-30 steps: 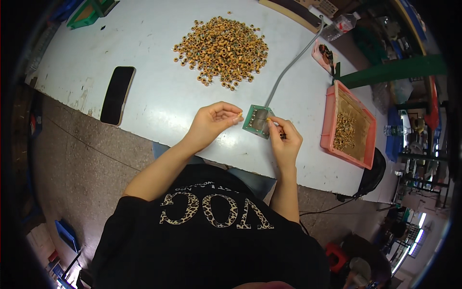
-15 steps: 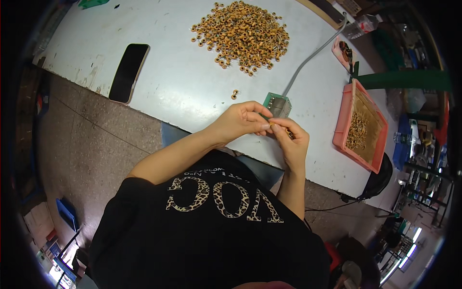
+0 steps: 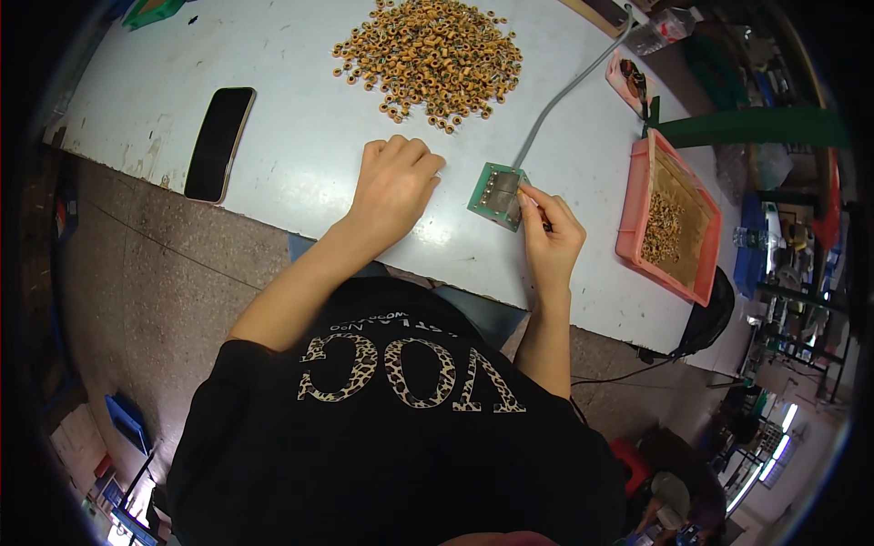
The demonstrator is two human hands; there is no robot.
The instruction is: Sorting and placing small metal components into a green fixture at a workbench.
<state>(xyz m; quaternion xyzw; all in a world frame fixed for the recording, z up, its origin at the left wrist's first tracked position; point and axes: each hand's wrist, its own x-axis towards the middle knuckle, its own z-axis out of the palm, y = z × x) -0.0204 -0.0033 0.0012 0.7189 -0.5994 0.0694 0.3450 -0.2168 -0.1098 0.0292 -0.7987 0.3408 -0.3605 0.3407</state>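
My left hand (image 3: 393,187) is over the table below the pile, fingers curled down and closed; whatever is in them is hidden, with only a small pale bit showing by the fingertips. The thumb and forefinger of my right hand (image 3: 553,229) pinch together at the right edge of a green-framed metal test fixture (image 3: 500,193). The part between those fingertips is too small to make out, and a dark bit of a small coil (image 3: 546,224) shows under the curled fingers. Many copper-coloured ring coils with wire leads lie in a pile (image 3: 432,59) ahead.
A grey cable (image 3: 560,96) runs from the fixture to the far right. The pink tray (image 3: 635,205) at the right holds more coils. A black phone (image 3: 220,146) lies at the left. Beyond the tray are a small pink box (image 3: 626,80) and a plastic bottle (image 3: 663,32).
My hands have come apart. The left moved up and left, over the spot where two loose coils lay; the right moved to the fixture's edge. The whole view has shifted slightly.
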